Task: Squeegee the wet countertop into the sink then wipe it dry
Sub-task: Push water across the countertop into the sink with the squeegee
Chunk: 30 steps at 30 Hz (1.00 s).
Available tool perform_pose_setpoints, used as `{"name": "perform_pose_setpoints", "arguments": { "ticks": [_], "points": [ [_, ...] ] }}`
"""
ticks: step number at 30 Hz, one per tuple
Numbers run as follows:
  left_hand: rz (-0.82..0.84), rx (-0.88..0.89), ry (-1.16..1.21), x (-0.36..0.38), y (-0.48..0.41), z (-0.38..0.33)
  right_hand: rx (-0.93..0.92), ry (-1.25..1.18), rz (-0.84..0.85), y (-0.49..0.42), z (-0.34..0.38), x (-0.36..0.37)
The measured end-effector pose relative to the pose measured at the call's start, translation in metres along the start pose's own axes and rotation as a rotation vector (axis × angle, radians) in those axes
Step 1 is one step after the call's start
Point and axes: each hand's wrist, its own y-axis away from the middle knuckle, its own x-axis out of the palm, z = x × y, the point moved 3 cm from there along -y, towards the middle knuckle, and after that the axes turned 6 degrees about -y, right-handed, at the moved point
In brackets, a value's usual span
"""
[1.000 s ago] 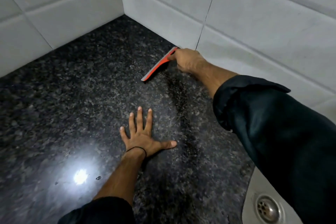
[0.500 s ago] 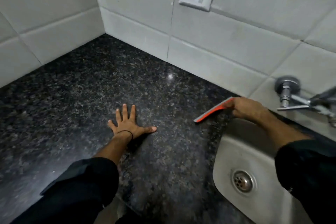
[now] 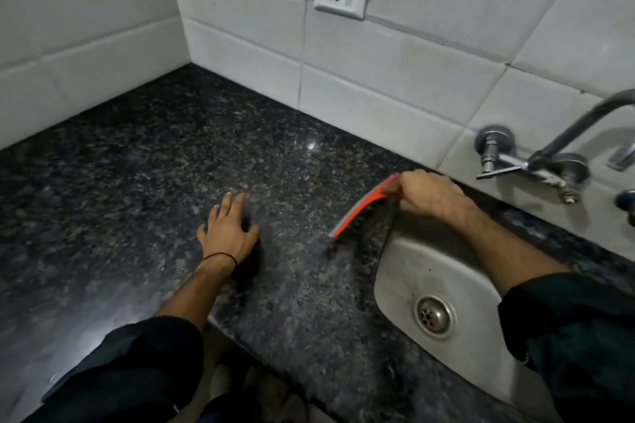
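Since a moment ago, the red squeegee has been drawn away from the back corner and along the wall to the lip of the sink, and the left hand has gone from lying flat with fingers spread to a looser, curled pose, slightly blurred as if lifting or shifting.

Starting at the left, the dark speckled countertop runs into the tiled corner with nothing standing on it; a sheen near the front edge suggests water is still there, though I cannot tell how much. The left hand sits on the stone near the middle, fingers apart and gripping nothing, probably there to steady the person while the other arm reaches.

Next comes the squeegee, its blade angled down onto the counter just beside the sink's left rim, tilted so that what it pushes would spill over that edge. The right hand is clamped round its handle, knuckles up, close to the back wall beneath the tap.

Further right, the steel sink holds nothing I can make out besides its drain; the basin looks dull and smudged, with no standing water visible. No cloth for drying is in sight, so the wiping step looks not yet begun.
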Motion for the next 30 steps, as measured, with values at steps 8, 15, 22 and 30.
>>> {"name": "perform_pose_setpoints", "arguments": {
  "ticks": [8,15,22,30],
  "points": [
    [-0.232,-0.340,0.042,-0.032,0.087,0.132,-0.482,-0.069,0.061,-0.043,0.185,0.032],
    [-0.210,-0.750,-0.051,-0.029,0.161,0.207,-0.681,-0.097,0.029,-0.040,0.326,0.054],
    [-0.159,-0.772,0.112,-0.024,0.179,0.227,-0.703,-0.095,0.097,-0.033,0.422,0.069],
    [-0.156,-0.748,0.134,-0.025,0.180,0.225,-0.703,0.170,0.097,-0.007,0.344,0.051]
  ]
}}
